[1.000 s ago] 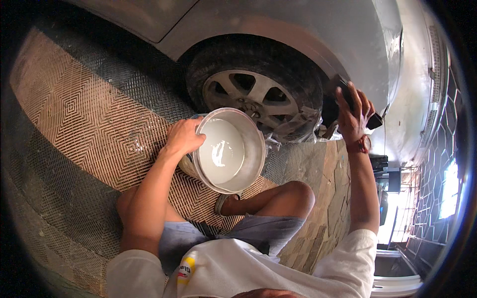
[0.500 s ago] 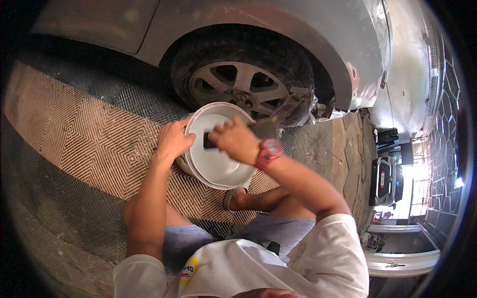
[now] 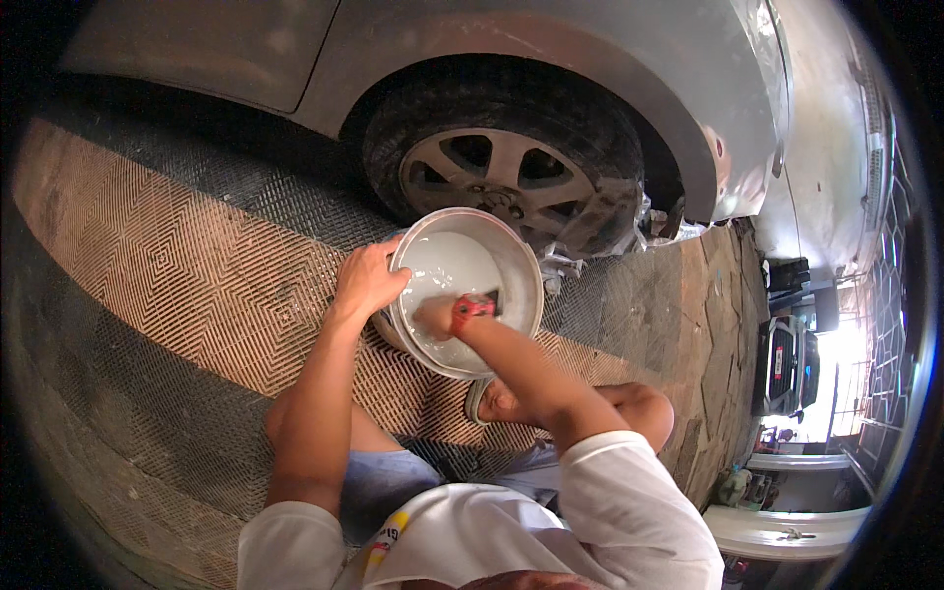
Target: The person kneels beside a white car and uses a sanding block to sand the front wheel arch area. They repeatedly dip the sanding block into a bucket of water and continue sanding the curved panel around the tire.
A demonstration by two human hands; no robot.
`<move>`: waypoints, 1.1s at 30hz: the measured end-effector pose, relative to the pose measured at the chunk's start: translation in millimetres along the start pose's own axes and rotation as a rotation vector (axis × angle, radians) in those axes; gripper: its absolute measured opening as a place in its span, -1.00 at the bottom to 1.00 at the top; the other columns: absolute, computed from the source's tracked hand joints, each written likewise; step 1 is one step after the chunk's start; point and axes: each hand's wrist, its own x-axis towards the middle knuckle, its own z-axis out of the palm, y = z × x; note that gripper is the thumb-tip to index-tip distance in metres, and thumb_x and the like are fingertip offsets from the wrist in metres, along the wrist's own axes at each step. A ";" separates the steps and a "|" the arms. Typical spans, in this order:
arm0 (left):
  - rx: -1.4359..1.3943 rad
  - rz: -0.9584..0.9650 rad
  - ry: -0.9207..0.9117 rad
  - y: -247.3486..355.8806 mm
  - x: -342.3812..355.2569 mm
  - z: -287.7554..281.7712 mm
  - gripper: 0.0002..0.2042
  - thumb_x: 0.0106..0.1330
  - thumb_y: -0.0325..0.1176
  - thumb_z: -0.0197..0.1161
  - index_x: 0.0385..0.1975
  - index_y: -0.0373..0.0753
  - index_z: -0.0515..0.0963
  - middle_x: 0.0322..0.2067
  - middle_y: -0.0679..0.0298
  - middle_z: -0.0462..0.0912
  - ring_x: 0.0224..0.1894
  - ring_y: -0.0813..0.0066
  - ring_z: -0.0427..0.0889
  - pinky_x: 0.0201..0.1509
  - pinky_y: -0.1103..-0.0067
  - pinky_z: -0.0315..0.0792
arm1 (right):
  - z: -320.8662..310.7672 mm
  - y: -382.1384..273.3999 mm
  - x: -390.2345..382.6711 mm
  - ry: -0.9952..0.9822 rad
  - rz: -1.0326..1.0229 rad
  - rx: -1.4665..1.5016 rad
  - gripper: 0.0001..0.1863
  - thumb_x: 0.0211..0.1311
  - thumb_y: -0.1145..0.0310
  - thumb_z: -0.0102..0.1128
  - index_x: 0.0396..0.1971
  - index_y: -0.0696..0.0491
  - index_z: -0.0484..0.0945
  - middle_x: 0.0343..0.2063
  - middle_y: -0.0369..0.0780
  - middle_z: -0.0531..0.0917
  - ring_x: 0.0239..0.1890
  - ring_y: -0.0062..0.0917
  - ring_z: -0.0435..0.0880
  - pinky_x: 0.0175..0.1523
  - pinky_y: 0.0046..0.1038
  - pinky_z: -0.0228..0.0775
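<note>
A round pale bucket point(image 3: 528, 246) holds cloudy whitish liquid point(image 3: 447, 261). It tilts between my legs, close to the car wheel. My left hand point(image 3: 372, 280) grips its left rim, with the thumb toward the inside and the fingers over the outside. My right hand point(image 3: 434, 319) reaches down into the bucket and is blurred. Its fingers are hidden in the liquid, so what they hold does not show. A red watch point(image 3: 474, 309) is on that wrist, just above the liquid.
Ahead stands a grey car point(image 3: 413, 44), its dusty wheel point(image 3: 492, 167) just beyond the bucket. Clear plastic film point(image 3: 649, 221) hangs by the tyre. Ribbed floor tiles point(image 3: 197, 256) lie at left, stone paving point(image 3: 678, 334) at right. My sandalled foot point(image 3: 500, 403) is below the bucket.
My right hand has gone from above the bucket, where a dark block showed at its fingers, down into the liquid. My left hand stays on the rim. The view has shifted slightly.
</note>
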 end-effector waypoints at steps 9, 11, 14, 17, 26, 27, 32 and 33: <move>0.046 -0.010 -0.038 -2.6 2.0 -11.8 -0.46 0.15 -0.19 0.38 0.23 0.03 0.73 -0.10 -0.13 0.82 0.02 -0.15 0.78 0.26 0.16 0.60 | -157.6 37.0 -288.9 1.507 -0.153 0.958 -0.41 0.42 0.51 0.38 0.42 0.02 0.49 0.23 -0.22 0.65 0.24 -0.55 0.62 0.31 -0.42 0.51; 0.039 -0.020 -0.041 5.1 -1.9 -13.3 -0.43 0.14 -0.19 0.38 0.25 0.03 0.71 -0.09 -0.12 0.82 0.02 -0.14 0.79 0.26 0.17 0.60 | -150.7 51.3 -296.0 1.615 -0.137 0.930 -0.41 0.46 0.46 0.37 0.44 0.06 0.45 0.22 -0.19 0.64 0.19 -0.56 0.62 0.29 -0.45 0.52; 0.050 -0.014 -0.039 9.7 -5.2 -16.7 -0.39 0.12 -0.20 0.37 0.28 -0.09 0.68 -0.12 -0.15 0.81 0.00 -0.12 0.80 0.25 0.19 0.61 | -107.2 60.9 -269.9 1.741 -0.035 0.867 -0.37 0.49 0.29 0.41 0.46 0.08 0.40 0.22 -0.12 0.62 0.22 -0.45 0.62 0.33 -0.39 0.49; 0.183 -0.024 0.018 16.2 -11.1 -12.8 -0.42 0.18 -0.19 0.41 0.26 -0.20 0.68 0.00 -0.14 0.79 0.09 -0.08 0.76 0.25 0.19 0.60 | -49.8 50.4 -233.1 1.822 0.017 1.098 -0.16 0.49 0.27 0.41 0.59 0.04 0.11 0.49 -0.02 0.29 0.42 -0.32 0.45 0.43 -0.34 0.36; 0.613 0.152 -0.438 96.1 -20.4 93.6 -0.60 0.36 -0.14 0.40 0.04 -0.31 0.76 0.09 -0.08 0.75 0.16 -0.03 0.73 0.27 0.15 0.59 | 62.0 70.7 -149.4 1.373 0.111 0.771 0.01 0.32 0.38 0.49 0.63 -0.02 0.01 0.30 0.07 0.51 0.09 -0.01 0.74 0.04 -0.19 0.69; 0.723 0.071 -0.607 89.1 -7.1 109.1 -0.63 0.34 -0.17 0.40 -0.01 -0.32 0.79 0.07 -0.11 0.77 0.15 0.00 0.77 0.25 0.16 0.62 | 57.9 67.3 -147.3 1.317 0.103 0.702 0.00 0.28 0.34 0.50 0.63 -0.04 0.09 0.27 0.02 0.51 -0.03 -0.02 0.76 -0.17 -0.13 0.69; 0.936 -0.214 -0.706 -43.7 49.6 152.9 -0.60 0.34 -0.14 0.37 0.03 -0.29 0.78 0.09 -0.02 0.79 0.14 0.00 0.78 0.26 0.17 0.61 | 34.6 50.3 -142.2 1.364 0.049 0.619 0.02 0.33 0.28 0.45 0.66 -0.05 0.00 0.24 0.05 0.48 0.12 0.08 0.66 -0.09 -0.05 0.66; 0.994 -0.216 -0.698 -53.1 47.5 149.1 -0.60 0.34 -0.14 0.37 0.03 -0.30 0.79 0.07 -0.02 0.80 0.14 0.01 0.78 0.25 0.18 0.62 | 31.1 50.2 -143.7 1.370 0.049 0.596 0.02 0.33 0.27 0.45 0.66 -0.06 0.01 0.24 0.03 0.48 0.12 0.06 0.66 -0.08 -0.05 0.66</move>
